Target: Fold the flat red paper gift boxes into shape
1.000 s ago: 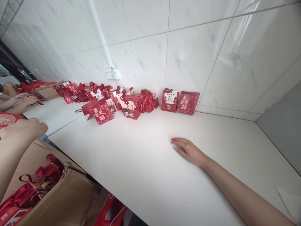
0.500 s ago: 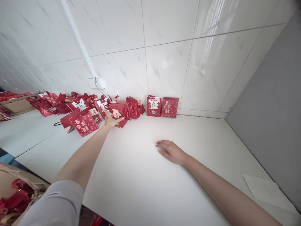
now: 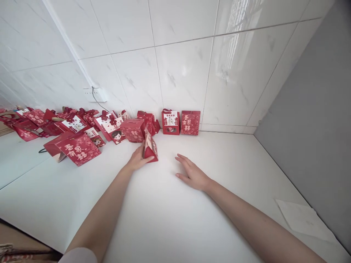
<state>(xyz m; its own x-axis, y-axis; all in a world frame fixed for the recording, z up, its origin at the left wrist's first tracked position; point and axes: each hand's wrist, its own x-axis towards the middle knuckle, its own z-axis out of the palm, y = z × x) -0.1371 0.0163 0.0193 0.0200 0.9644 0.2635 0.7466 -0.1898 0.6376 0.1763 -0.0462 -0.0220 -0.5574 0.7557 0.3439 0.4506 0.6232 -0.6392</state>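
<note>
My left hand grips a small red gift box by its side, with the box seen edge-on and slightly blurred. Over the white tabletop, my right hand is held with its fingers apart and nothing in it, a short way right of that box. Just behind the held box stands another red gift box. Against the wall are a box with a white label and ribbon loop and a red box with pale lettering.
Several red boxes and bags crowd the left, among them a tilted red box and a white-topped bag with a cartoon figure. A wall socket has a cable hanging from it. A grey panel bounds the right side, near a white sheet.
My left hand has brought a red gift box out of the group, toward the right and nearer to me. My right hand's fingers have spread. The view has shifted to the right.
</note>
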